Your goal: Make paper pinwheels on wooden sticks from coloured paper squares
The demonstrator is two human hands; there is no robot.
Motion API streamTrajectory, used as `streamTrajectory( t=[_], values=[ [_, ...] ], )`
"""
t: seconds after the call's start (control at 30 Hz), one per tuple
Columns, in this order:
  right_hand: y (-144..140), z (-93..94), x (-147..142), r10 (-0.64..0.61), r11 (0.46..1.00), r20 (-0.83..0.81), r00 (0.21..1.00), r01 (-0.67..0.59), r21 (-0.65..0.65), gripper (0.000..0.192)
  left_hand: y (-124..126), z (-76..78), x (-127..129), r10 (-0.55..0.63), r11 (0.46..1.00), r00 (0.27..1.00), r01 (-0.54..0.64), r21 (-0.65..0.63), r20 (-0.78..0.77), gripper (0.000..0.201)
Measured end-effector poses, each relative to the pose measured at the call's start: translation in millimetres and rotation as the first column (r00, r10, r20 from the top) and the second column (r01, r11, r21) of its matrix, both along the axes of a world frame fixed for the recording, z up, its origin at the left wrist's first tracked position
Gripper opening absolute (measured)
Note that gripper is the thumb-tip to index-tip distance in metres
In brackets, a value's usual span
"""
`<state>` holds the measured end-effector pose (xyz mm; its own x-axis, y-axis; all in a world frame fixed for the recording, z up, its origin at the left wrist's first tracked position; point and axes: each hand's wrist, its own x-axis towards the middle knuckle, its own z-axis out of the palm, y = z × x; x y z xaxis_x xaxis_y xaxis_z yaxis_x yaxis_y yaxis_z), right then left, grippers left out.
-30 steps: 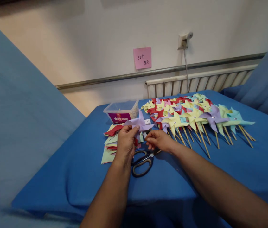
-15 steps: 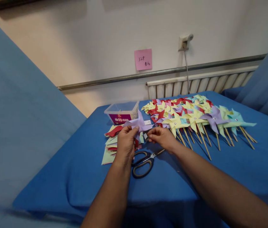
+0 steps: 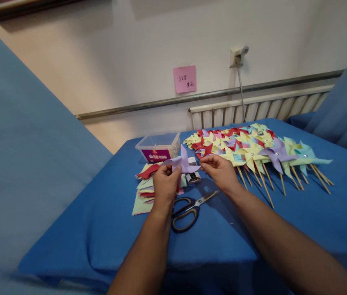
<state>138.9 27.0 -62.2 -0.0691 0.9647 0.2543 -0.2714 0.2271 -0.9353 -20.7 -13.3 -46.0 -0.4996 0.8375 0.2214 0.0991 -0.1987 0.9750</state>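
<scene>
My left hand [image 3: 165, 185] pinches a folded purple paper pinwheel head [image 3: 182, 162] and holds it up above a stack of cut coloured paper squares [image 3: 144, 188]. My right hand [image 3: 219, 171] is just right of the purple paper, fingers pinched together at its edge; whether something small is between them I cannot tell. A small box [image 3: 193, 177] lies on the blue cloth under the hands. Black-handled scissors [image 3: 188, 209] lie shut just below my hands.
A long row of finished pinwheels on wooden sticks [image 3: 253, 153] covers the blue table [image 3: 284, 229] to the right. A clear plastic tub with a purple label [image 3: 158, 146] stands behind the paper stack. Blue cloth [image 3: 22, 164] rises at the left; a radiator [image 3: 253, 108] lines the wall.
My right hand has lifted from beside the small box and moved up and right to the purple pinwheel's edge. The small box is now uncovered. My left hand keeps holding the purple paper.
</scene>
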Motion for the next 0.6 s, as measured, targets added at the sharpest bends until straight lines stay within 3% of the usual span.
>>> streamTrajectory(
  t=[0.2,0.37,0.6],
  values=[
    [-10.7,6.4,-0.9,-0.067,0.991,0.057,0.996,0.060,0.117,0.015,-5.8,3.3,7.6,0.070,0.997,0.960,-0.078,-0.021,-0.271,0.020],
    [-19.0,0.0,-6.1,-0.084,0.970,0.208,0.975,0.032,0.243,0.011,-11.0,8.0,19.4,0.055,0.997,0.935,-0.073,-0.038,-0.352,0.015],
    [-25.6,3.3,-4.9,-0.320,0.845,0.429,0.845,0.050,0.532,0.012,-14.2,10.9,28.5,0.021,0.997,0.938,-0.048,-0.068,-0.346,0.012]
  ],
)
